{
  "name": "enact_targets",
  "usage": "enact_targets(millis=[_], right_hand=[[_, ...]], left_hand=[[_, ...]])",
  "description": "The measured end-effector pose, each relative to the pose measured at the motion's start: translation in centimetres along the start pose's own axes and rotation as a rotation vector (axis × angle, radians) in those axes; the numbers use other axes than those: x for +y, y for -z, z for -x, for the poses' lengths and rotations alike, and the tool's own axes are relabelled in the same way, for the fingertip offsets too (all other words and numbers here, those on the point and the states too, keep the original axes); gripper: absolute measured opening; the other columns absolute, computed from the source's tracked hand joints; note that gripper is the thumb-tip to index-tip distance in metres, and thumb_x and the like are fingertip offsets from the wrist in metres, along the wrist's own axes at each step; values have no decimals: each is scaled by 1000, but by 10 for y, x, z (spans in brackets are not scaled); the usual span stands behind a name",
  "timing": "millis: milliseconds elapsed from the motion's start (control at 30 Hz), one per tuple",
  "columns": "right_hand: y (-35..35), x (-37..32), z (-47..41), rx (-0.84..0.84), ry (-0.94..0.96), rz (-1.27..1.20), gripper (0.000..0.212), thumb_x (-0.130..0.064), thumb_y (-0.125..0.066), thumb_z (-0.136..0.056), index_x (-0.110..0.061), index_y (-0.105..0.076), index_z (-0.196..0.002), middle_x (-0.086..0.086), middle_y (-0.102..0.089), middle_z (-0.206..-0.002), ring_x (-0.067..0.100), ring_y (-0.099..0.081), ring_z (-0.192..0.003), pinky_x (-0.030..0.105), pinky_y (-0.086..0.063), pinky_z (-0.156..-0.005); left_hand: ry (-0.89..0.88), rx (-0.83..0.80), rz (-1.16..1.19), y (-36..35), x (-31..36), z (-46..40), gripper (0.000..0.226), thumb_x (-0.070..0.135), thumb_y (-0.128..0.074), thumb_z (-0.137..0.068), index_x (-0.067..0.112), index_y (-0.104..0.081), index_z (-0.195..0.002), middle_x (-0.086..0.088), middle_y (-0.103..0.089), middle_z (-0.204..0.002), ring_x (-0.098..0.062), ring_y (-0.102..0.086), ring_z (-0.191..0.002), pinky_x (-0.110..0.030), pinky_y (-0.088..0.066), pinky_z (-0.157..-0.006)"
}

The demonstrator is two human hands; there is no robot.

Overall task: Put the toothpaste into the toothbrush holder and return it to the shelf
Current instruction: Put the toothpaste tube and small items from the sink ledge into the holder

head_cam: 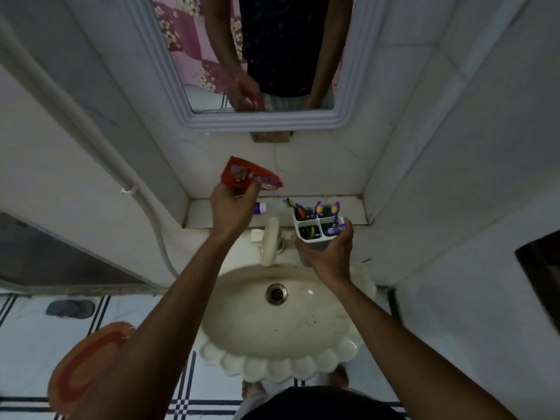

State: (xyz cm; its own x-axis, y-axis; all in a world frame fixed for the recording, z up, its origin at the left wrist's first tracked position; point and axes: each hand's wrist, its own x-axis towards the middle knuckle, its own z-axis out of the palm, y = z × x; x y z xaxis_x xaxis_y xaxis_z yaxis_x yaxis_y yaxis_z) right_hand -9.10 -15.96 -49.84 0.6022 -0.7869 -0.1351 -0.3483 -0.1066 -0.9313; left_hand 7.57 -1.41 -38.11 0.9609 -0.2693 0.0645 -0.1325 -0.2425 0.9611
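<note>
A person's left hand (233, 207) holds a red toothpaste tube (247, 177) raised in front of the tiled wall above a bathroom shelf (353, 207), the grip closed on the tube's lower edge with the thumb across its printed face. The tube lies tilted, its long axis running from a broad crimped end at upper left down to a narrower end at lower right; the cap itself cannot be made out. That lower end points toward the white four-compartment toothbrush holder (316, 230), which sits to the right of and below the tube, apart from it, lifted off the shelf and held over the back of the basin (278, 359). The right hand (330, 253) carries the holder, its grip wrapped around the body from the near side, fingertips at the right rim. Purple-handled toothbrushes (335, 209) stand in the far and right compartments; the near-left one holds dark items too small to name. A small white and purple tube (262, 207) lies on the shelf just beside the left hand, and a cream tap (271, 241) stands between the two hands. The tube has yet to enter the holder; judging by the layout, it would need to travel right and down, then turn upright over a compartment.
</note>
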Motion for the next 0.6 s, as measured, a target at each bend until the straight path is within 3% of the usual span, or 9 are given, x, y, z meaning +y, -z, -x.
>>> enact_targets(millis=[100, 200, 300, 500, 600], right_hand=[[2, 2, -1, -14, -31, -7, 152, -88, -96, -46, -29, -22, -165, 1, -56, -150, 29, -59, -142, 51, -61, -110], [8, 4, -2, -36, -36, 6, 142, -75, -102, -51, -32, -24, -161, -3, -59, -143, 28, -61, -138, 49, -64, -107], [13, 5, -2, -60, -39, 12, 141, -68, -103, -51, -34, -22, -161, -2, -58, -149, 27, -61, -139, 47, -64, -106], [19, 5, -2, -81, -48, 15, 145, -74, -101, -50, -36, -19, -162, -1, -55, -151, 26, -61, -139, 48, -65, -105], [22, 4, -2, -85, -42, 19, 141, -74, -102, -51, -37, -21, -160, -6, -57, -144, 26, -63, -136, 47, -66, -101]], left_hand=[[-124, -143, -111, -39, 22, 3, 8, 28, -75, -101, 25, -81, -104, -1, -84, -99, -16, -81, -92, -39, -66, -88], [-217, -227, -259, -76, 33, 2, 20, 28, -74, -101, 13, -82, -111, -1, -84, -101, -13, -80, -89, -35, -65, -87], [-218, -322, -380, -98, 34, -4, 21, 26, -72, -101, 10, -81, -111, -5, -84, -105, -16, -81, -86, -35, -66, -83], [-185, -429, -527, -114, 21, -10, 25, 30, -67, -101, 8, -77, -98, -9, -80, -86, -26, -78, -78, -47, -65, -78], [-160, -468, -532, -116, 16, -8, 28, 35, -67, -102, 8, -76, -101, -6, -81, -89, -24, -79, -80, -40, -65, -74]])
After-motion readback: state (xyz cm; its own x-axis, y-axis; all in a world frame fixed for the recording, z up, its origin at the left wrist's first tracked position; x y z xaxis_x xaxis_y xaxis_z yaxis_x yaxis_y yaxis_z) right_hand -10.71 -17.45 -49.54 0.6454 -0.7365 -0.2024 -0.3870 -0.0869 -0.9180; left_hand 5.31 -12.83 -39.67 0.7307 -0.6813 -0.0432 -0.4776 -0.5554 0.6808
